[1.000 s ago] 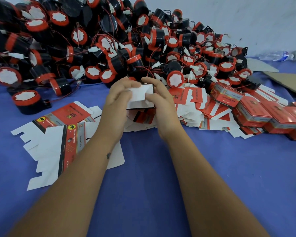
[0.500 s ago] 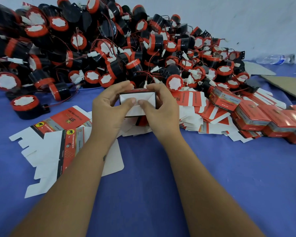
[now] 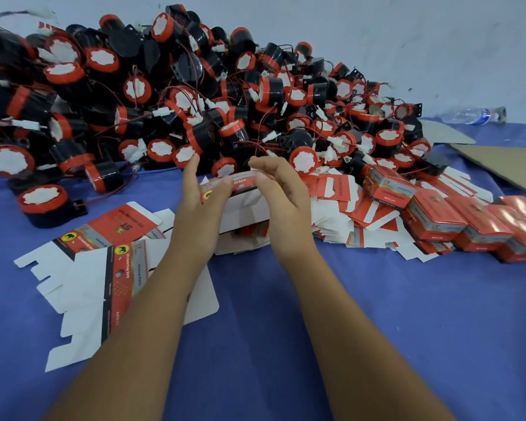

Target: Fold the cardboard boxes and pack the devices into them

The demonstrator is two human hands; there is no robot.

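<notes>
We pinched a half-folded red-and-white box (image 3: pixel 240 189) between left hand (image 3: pixel 199 202) and right hand (image 3: pixel 281 192), other fingers straight, near the desk's far edge.

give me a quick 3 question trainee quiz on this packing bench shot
1. True or false: both hands hold one box.
2. The finished boxes lie on which side of the hands? A) left B) right C) none in view
3. Fill in: the bottle lies on its ____ by the wall.

Key: 1 true; 2 B; 3 side
</notes>
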